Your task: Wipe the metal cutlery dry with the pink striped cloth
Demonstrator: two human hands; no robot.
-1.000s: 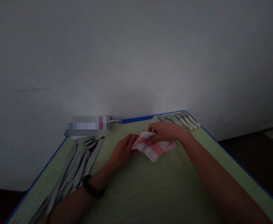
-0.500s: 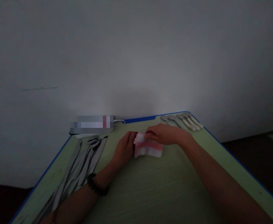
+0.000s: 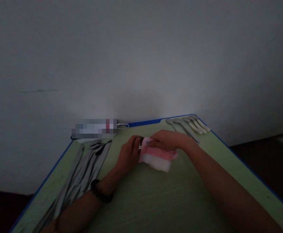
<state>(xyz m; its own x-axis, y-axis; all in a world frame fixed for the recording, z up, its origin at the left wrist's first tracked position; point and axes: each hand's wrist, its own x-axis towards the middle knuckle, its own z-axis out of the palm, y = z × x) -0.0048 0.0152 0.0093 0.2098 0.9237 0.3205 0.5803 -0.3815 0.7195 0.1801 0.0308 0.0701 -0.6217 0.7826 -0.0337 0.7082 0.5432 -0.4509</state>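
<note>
Limp, wavy-edged pink-and-white cloth [image 3: 157,158] droops from the hands [image 3: 166,139].

Bare pale-green, blue-edged tabletop [image 3: 156,200] opens a broad approach between the bare right forearm [image 3: 219,181] and bare left forearm [image 3: 78,207], up to the pink-and-white cloth [image 3: 156,160]. The heaped long silver metal cutlery [image 3: 80,174] obstructs the left side, leaving a narrow lane beside the left hand [image 3: 129,152]. Silver spoons, some white-handled [image 3: 192,125], block the far right corner, and the plain grey wall [image 3: 141,64] closes off the back.

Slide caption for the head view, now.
Right hand gripping a pink-and-white cloth beside the left hand, between piled metal cutlery and aligned spoons.
</note>
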